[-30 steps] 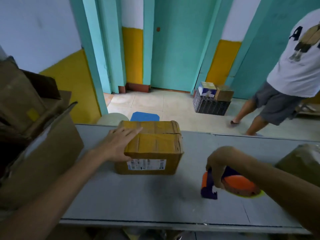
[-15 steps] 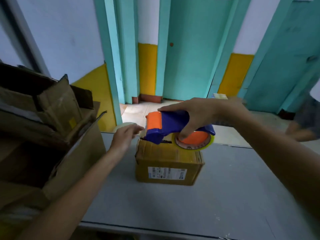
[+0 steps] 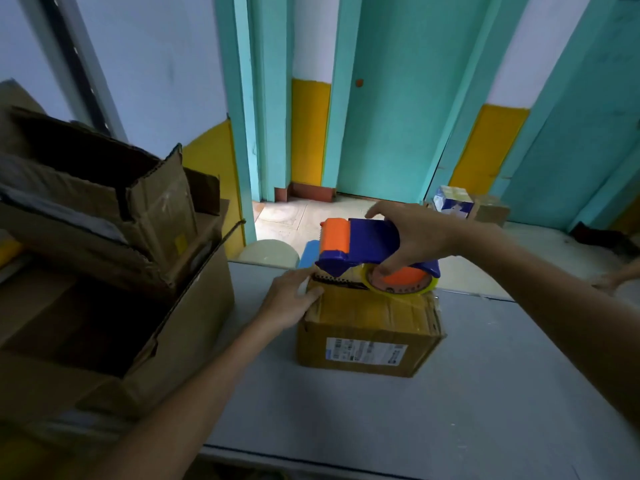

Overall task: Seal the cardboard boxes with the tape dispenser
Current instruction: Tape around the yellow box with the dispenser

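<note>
Steadying the small brown cardboard box (image 3: 367, 327) with the flat left hand (image 3: 289, 299), the right hand (image 3: 412, 237) grips the blue-and-orange plastic tape dispenser (image 3: 367, 247), best drawn firmly along the seam.

A small taped cardboard box (image 3: 369, 332) with a white label sits upright; the blue-orange tape dispenser (image 3: 360, 247) hovers above its far edge.

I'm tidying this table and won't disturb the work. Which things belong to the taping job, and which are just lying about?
In use:
small cardboard box, with the left hand resting on its corner
tape dispenser, gripped by the right hand over the box's top

Lying about:
open cardboard boxes at the left
two parcels in the background
</note>
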Motion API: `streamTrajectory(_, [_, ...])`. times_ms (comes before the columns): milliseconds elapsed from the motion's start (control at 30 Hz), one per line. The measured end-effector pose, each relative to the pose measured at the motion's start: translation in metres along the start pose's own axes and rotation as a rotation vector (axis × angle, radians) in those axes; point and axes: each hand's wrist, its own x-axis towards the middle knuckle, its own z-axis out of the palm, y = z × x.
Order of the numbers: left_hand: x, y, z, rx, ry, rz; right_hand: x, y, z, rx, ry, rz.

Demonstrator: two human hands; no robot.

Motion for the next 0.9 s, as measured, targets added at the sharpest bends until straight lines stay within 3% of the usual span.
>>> streamTrajectory(67, [0.004,0.011,-0.011,-0.210,0.180,-0.041,0.002,0.002,0.002,-0.017,-0.002,-0.025])
streamTrajectory(100, [0.006,0.021,-0.019,-0.425,0.181,-0.091,0.003,0.003,0.002,-0.017,-0.001,-0.045])
streamTrajectory(200, [0.011,0.047,-0.037,-1.024,-0.093,-0.284,0.006,0.002,0.004,-0.006,0.014,-0.093])
streamTrajectory(267, [0.014,0.052,-0.043,-1.154,-0.224,-0.365,0.006,0.002,0.006,0.001,0.043,-0.122])
streamTrajectory(433, [0.012,0.040,-0.038,-1.442,-0.331,-0.504,0.005,0.008,0.008,0.093,0.135,-0.186])
streamTrajectory(600, [0.014,0.039,-0.029,-1.459,-0.374,-0.558,0.002,0.011,0.008,0.146,0.143,-0.200])
streamTrajectory(767, [0.025,0.048,-0.021,-1.115,-0.227,-0.523,0.002,0.017,0.012,0.034,0.016,-0.173])
streamTrajectory(900, [0.029,0.051,-0.024,-0.961,-0.168,-0.529,-0.004,0.022,0.010,0.003,0.036,-0.204])
